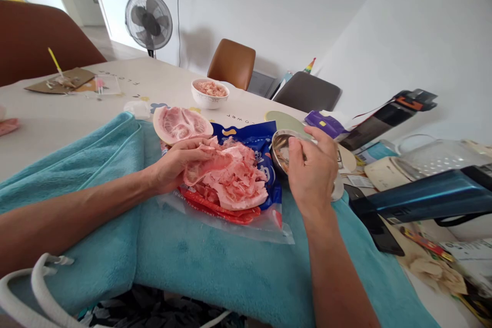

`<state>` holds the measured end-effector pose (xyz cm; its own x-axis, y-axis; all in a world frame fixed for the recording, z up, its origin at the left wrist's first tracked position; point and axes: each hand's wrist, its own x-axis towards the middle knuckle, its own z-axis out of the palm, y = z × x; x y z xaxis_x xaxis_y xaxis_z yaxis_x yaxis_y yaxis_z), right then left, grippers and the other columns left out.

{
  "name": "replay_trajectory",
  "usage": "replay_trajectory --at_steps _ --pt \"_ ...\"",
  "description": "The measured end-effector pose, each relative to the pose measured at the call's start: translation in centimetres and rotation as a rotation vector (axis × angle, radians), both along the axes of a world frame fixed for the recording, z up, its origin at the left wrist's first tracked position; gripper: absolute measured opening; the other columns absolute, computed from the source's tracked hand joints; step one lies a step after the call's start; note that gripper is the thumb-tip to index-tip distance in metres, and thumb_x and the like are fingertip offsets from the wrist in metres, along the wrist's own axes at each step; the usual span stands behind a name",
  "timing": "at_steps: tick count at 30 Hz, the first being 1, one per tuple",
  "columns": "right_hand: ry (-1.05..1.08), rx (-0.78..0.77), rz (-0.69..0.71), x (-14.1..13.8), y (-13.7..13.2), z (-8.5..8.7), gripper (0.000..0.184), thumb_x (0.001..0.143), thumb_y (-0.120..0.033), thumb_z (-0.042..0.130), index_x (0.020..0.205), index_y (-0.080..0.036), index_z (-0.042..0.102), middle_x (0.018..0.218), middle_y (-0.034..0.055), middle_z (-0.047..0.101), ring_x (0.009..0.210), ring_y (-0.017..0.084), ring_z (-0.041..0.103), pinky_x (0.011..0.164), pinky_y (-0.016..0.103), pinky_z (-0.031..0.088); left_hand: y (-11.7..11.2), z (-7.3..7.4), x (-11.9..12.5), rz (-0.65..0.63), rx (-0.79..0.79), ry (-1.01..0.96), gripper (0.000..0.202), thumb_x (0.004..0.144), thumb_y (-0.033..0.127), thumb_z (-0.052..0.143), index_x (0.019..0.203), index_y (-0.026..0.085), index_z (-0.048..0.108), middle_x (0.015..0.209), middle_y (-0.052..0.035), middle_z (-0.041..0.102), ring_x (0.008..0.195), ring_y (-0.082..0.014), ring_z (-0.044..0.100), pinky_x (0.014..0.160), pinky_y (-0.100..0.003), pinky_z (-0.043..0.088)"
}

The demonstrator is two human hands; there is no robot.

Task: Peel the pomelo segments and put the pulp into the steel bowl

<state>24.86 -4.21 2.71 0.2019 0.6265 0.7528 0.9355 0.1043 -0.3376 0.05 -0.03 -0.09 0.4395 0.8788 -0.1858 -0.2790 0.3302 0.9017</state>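
My left hand (180, 164) is closed around a pink pomelo segment (209, 166), its membrane partly opened. Beneath that segment, a heap of torn pink peel and membrane (242, 184) lies on a blue and red plastic bag (274, 197). My right hand (313, 171) is over the near side of a metal bowl (280, 151), fingers curled in toward the thumb. Whatever its fingertips may hold is hidden. Some pale bits show inside the bowl. Behind my left hand rests a hollowed pomelo rind (182, 125) with its pink inside facing me.
A white bowl of pink pulp (210, 93) stands farther back on the table. A teal towel (215, 266) lies under the bag. To the right are a blue bottle (426, 195), a dark phone (378, 225), a dark tumbler (384, 118) and a purple packet (326, 123).
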Motion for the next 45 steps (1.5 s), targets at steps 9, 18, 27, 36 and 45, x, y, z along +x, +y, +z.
replay_trajectory --at_steps 9,18,27,36,45 --pt "0.306 -0.385 0.477 -5.4 -0.9 -1.5 0.013 0.086 -0.030 0.064 0.085 -0.023 0.074 0.089 0.0036 0.074 0.083 0.018 0.067 0.078 0.033 0.051 -0.5 0.2 0.0 -0.045 0.118 0.034 0.023 0.069 0.021 0.075 0.091 0.017 0.070 0.083 -0.0025 0.067 0.068 -0.0119 0.062 0.057 -0.018 0.047" --pt "0.095 -0.463 0.431 -5.6 -0.9 -1.8 0.023 0.090 -0.020 0.052 0.074 -0.021 0.069 0.080 0.0040 0.072 0.077 0.019 0.065 0.073 0.031 0.046 -0.6 0.0 -0.1 -0.116 0.190 0.047 0.024 0.072 0.028 0.076 0.092 0.017 0.070 0.086 -0.0039 0.067 0.074 -0.0133 0.062 0.062 -0.019 0.048" --pt "0.129 -0.340 0.359 -4.7 -0.8 -1.6 0.017 0.087 -0.022 0.054 0.074 -0.020 0.065 0.072 0.0012 0.070 0.067 0.015 0.062 0.065 0.027 0.044 -0.1 0.4 0.0 -0.088 0.026 -0.079 0.021 0.057 0.010 0.065 0.078 0.014 0.068 0.066 0.0002 0.059 0.055 -0.0091 0.052 0.048 -0.018 0.041" --pt "0.050 0.068 -0.097 0.6 -0.1 -0.1 0.025 0.091 -0.034 0.049 0.095 -0.019 0.069 0.089 0.0083 0.071 0.081 0.023 0.066 0.080 0.039 0.050 0.0 0.3 -0.1 -0.089 -0.008 -0.072 0.042 0.051 0.007 0.060 0.090 0.015 0.071 0.074 -0.0016 0.065 0.052 -0.0090 0.053 0.043 -0.019 0.040" --pt "-0.146 -0.218 -0.204 2.9 0.9 -1.0 0.030 0.089 -0.035 0.052 0.070 -0.019 0.069 0.120 0.0122 0.069 0.124 0.033 0.053 0.106 0.056 0.037 0.2 -0.1 -0.3 -0.161 0.050 -0.083 0.056 0.058 0.008 0.061 0.112 0.020 0.069 0.091 -0.0039 0.070 0.061 -0.0120 0.059 0.048 -0.021 0.046"
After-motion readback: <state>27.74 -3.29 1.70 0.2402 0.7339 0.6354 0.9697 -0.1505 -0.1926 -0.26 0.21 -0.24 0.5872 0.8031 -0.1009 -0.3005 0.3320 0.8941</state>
